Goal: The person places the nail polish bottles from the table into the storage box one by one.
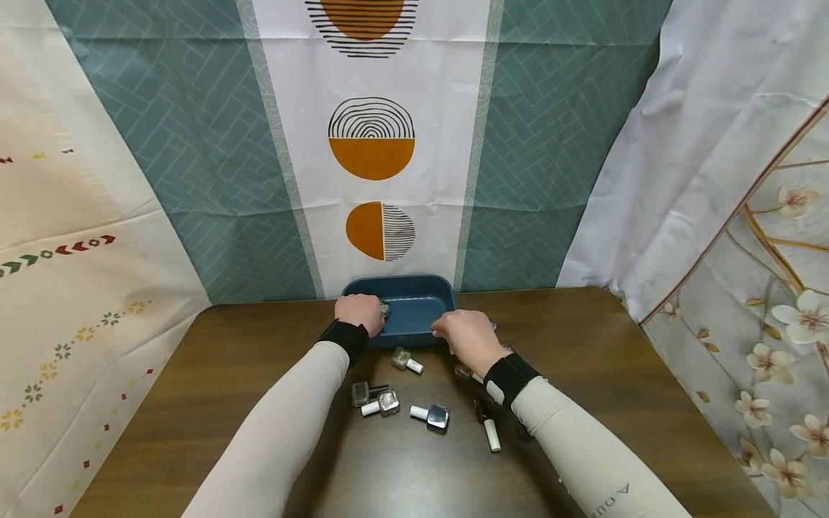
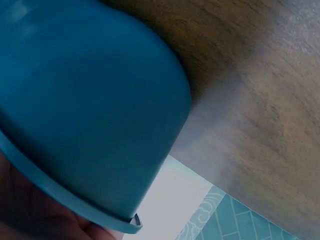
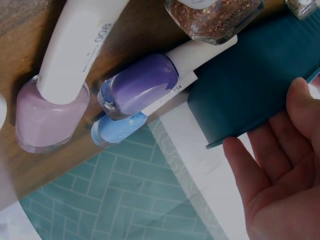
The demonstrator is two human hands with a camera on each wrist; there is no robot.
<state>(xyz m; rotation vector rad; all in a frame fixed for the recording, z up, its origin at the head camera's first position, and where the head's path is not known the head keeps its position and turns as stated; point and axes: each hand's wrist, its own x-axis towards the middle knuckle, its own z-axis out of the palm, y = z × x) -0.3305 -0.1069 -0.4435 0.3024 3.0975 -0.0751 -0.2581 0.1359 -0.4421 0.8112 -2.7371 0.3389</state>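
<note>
A blue plastic bin [image 1: 414,339] stands at the table's back edge. My left hand [image 1: 358,313] reaches over its left side, fingers curled beside a glittery nail polish bottle [image 1: 385,309], which it appears to hold. In the left wrist view the bin wall [image 2: 100,100] hides most of that hand. My right hand [image 1: 471,334] pinches the bin's rim at the front right corner; the right wrist view shows the thumb [image 3: 299,95] against the outer wall and the fingers behind the rim. Under this hand lie purple [image 3: 145,82], light blue [image 3: 120,129] and pink [image 3: 52,117] polish bottles.
In front of the bin lie several more bottles: a gold glitter one [image 1: 401,358], a dark one [image 1: 360,393], a silver glitter one [image 1: 389,403], a grey one [image 1: 437,418] and a dark red one [image 1: 484,410]. A patterned curtain [image 1: 537,180] hangs behind the wooden table [image 1: 259,360].
</note>
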